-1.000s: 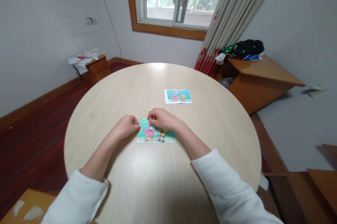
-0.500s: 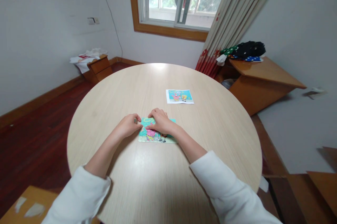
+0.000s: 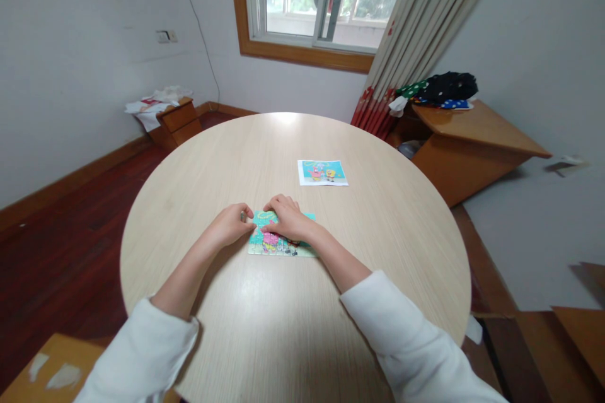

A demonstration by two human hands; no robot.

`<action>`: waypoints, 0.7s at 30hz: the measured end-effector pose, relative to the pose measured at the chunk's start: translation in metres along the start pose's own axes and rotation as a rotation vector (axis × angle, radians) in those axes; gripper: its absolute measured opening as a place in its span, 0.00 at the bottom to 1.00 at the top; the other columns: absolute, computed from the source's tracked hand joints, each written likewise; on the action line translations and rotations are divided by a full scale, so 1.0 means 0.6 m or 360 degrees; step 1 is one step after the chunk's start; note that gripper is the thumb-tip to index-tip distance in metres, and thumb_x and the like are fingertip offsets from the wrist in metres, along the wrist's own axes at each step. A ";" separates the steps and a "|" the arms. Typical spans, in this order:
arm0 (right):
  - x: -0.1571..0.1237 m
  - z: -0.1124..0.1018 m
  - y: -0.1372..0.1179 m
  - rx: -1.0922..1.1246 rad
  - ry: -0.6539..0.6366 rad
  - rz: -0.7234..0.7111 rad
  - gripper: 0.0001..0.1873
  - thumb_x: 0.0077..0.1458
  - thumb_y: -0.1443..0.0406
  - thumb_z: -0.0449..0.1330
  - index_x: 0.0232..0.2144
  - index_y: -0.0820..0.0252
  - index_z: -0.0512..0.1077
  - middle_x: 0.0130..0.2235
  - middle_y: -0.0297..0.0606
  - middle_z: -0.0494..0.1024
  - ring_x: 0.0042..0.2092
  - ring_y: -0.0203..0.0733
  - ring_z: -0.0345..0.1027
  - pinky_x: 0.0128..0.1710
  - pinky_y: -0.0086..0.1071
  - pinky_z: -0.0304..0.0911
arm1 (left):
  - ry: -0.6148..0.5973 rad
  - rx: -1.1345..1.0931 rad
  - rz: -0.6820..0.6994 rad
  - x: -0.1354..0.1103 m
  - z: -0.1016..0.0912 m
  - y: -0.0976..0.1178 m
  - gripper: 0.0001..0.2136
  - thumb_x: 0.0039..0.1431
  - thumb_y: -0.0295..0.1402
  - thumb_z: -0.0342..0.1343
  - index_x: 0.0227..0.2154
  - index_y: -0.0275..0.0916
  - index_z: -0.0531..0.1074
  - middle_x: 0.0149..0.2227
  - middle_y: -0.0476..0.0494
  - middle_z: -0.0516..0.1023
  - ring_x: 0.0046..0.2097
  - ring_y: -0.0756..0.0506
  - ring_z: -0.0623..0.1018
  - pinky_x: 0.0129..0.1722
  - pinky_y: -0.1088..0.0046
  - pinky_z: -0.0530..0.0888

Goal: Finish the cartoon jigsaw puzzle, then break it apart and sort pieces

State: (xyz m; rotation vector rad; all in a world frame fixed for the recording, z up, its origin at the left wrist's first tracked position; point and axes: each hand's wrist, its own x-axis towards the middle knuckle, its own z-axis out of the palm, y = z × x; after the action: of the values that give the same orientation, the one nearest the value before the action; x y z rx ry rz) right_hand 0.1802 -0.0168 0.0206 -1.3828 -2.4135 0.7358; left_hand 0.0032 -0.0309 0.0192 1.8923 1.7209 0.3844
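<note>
One jigsaw puzzle point(image 3: 270, 243) is seen in the head view, laid flat on the worktop point(image 3: 265, 321), its long axis run left to right. Its upper middle is partly covered by the right hand point(image 3: 289, 220), the nearer, thumb and fingers spread. Its left edge is bordered by the curled left hand point(image 3: 231, 225); whether anything is pinched there cannot be told. Beyond, a printed sheet point(image 3: 323, 173) is placed.

the puzzle point(image 3: 269, 243) lay on the worktop point(image 3: 278, 321), the picture sheet point(image 3: 323, 173) farther and to its right, and the window point(image 3: 293, 2) stood beyond.
</note>
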 end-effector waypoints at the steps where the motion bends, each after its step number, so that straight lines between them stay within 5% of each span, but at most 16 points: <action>1: 0.001 0.000 0.000 0.0000 -0.0005 0.0002 0.21 0.45 0.61 0.67 0.42 0.60 0.68 0.48 0.43 0.66 0.50 0.46 0.58 0.50 0.40 0.52 | 0.0001 -0.0003 0.0003 0.000 0.000 0.000 0.12 0.42 0.34 0.55 0.32 0.35 0.71 0.23 0.50 0.70 0.28 0.47 0.70 0.27 0.74 0.61; 21: 0.004 -0.002 0.023 0.0202 0.0076 -0.0141 0.20 0.48 0.63 0.64 0.44 0.60 0.68 0.46 0.42 0.68 0.48 0.44 0.61 0.50 0.41 0.55 | -0.0023 -0.0050 -0.0030 -0.004 -0.005 0.009 0.10 0.40 0.34 0.54 0.28 0.36 0.69 0.22 0.50 0.68 0.27 0.47 0.69 0.27 0.73 0.61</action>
State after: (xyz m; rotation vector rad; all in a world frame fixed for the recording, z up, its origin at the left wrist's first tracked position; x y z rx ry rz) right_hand 0.1897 -0.0085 0.0140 -1.2230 -2.3309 0.8090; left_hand 0.0058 -0.0328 0.0250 1.8513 1.7123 0.3872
